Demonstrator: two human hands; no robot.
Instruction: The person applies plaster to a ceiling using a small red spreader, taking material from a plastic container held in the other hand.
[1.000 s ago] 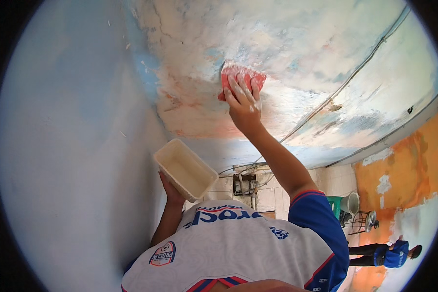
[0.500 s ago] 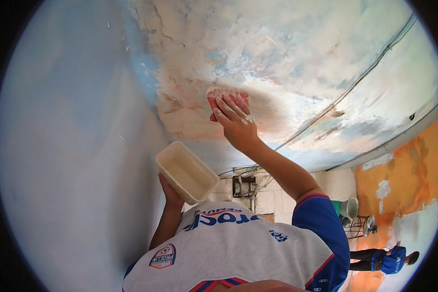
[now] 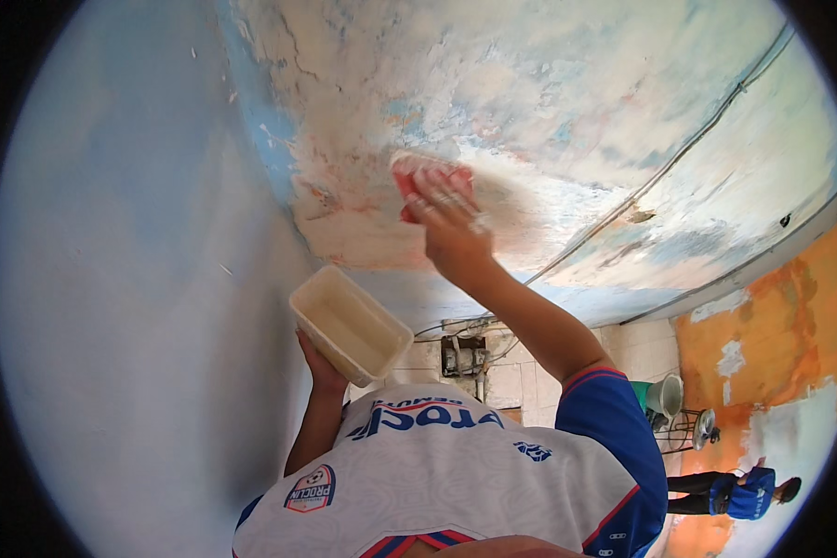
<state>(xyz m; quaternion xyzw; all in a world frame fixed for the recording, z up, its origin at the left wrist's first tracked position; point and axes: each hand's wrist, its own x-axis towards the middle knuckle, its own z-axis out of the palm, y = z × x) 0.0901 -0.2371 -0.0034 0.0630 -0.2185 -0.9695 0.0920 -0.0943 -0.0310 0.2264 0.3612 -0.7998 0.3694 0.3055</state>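
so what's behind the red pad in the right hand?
Patchy painted surface shows around the red pad; whatever lies directly behind pad and right hand is covered.

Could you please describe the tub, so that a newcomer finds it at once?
Start at the broad bluish wall filling the left side. Beside its lower right, the left hand holds the tub. It is pale, open and rectangular, unlike the round-mouthed bucket farther right.

blue-grey wall (image 3: pixel 130 279), patchy orange wall (image 3: pixel 767 321), pale tiles (image 3: pixel 530 377)
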